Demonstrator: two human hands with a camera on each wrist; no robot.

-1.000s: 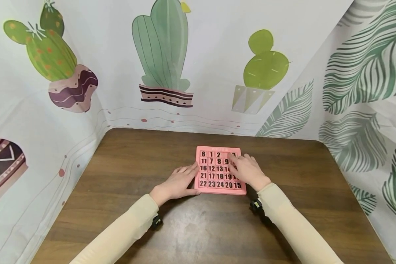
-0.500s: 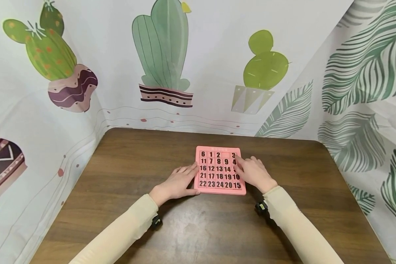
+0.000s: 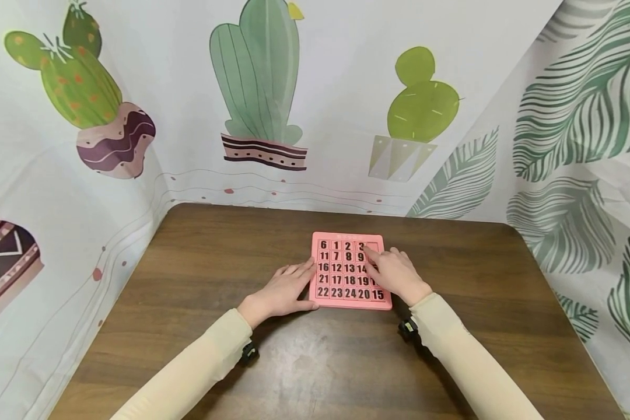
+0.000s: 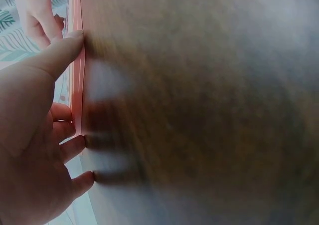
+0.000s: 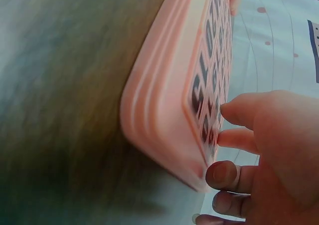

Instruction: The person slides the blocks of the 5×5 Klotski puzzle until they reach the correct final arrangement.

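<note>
A pink sliding number puzzle (image 3: 341, 274) lies flat on the table, with black numbers on its tiles. Its top row reads 6, 1, 2, then the 3 tile (image 3: 361, 247), and the top right corner slot is vacant. My left hand (image 3: 282, 293) rests along the puzzle's left side, its fingers extended and the thumb by the near left corner. In the left wrist view, thumb and fingers touch the pink edge (image 4: 77, 75). Over the right-hand columns lies my right hand (image 3: 397, 274), a fingertip at the 3 tile, covering several numbers. The right wrist view shows its fingers loosely bent.
The brown wooden table (image 3: 215, 245) extends around the puzzle on all sides. Behind it hangs a white cloth (image 3: 341, 105) printed with cacti and leaves. Each wrist carries a small black camera (image 3: 408, 328).
The 3 tile has slid left from the top right corner, so the vacant slot is now in that corner. My right hand went right, then back left; the left hand has stayed put.
</note>
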